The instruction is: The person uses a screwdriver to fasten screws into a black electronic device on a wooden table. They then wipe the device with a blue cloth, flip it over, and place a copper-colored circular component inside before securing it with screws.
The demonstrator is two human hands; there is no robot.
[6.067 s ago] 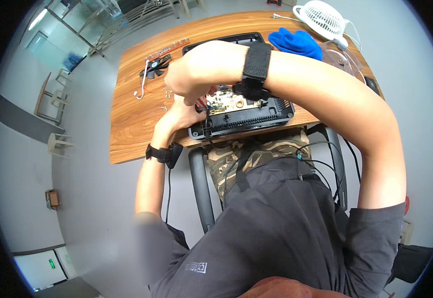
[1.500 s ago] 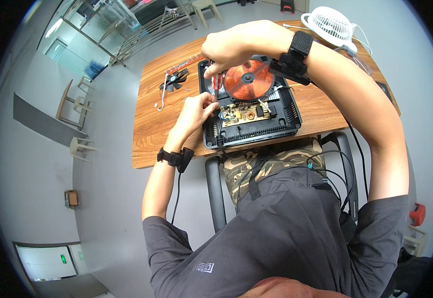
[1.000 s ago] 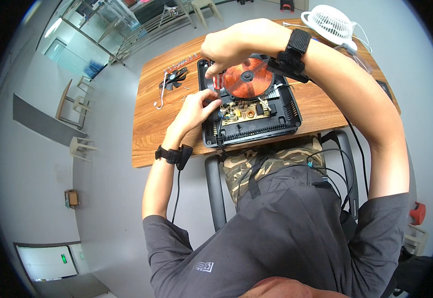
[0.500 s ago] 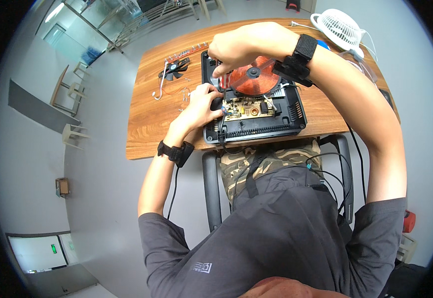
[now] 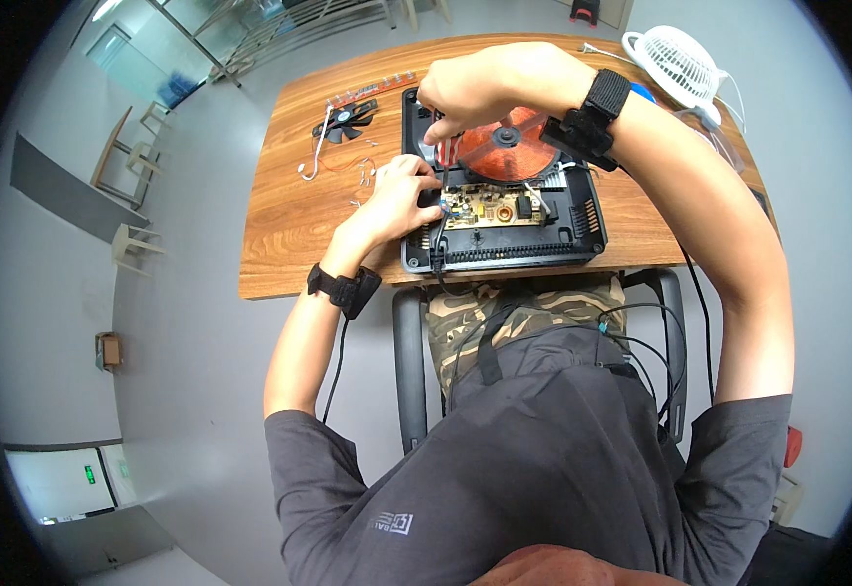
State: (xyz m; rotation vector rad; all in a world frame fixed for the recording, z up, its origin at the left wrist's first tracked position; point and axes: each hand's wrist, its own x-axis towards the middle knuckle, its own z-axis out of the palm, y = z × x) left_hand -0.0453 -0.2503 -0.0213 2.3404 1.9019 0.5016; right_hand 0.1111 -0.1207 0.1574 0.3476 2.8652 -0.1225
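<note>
An opened induction cooker with a black housing (image 5: 543, 246) lies at the table's near edge. Its round copper coil (image 5: 504, 145) sits toward the far side, and a tan circuit board (image 5: 489, 207) is nearer me. From above, my right hand (image 5: 460, 93) is closed around a screwdriver (image 5: 447, 154) with a red-and-pale handle, its shaft pointing down at the board's left end. My left hand (image 5: 401, 200) rests at the housing's left side, thumb and fingers bent around the board's left corner near the shaft. What its fingertips pinch, if anything, is hidden.
Left of the cooker lie a black cooling fan (image 5: 346, 121), a white cable (image 5: 318, 151), small loose screws and a strip (image 5: 372, 90) with upright pieces. A white desk fan (image 5: 675, 61) stands at the far right. A black power cord (image 5: 442, 259) leaves the housing's near-left corner.
The whole view has shifted slightly. Both hands keep nearly the same places at the board's left end, the screwdriver still upright.
</note>
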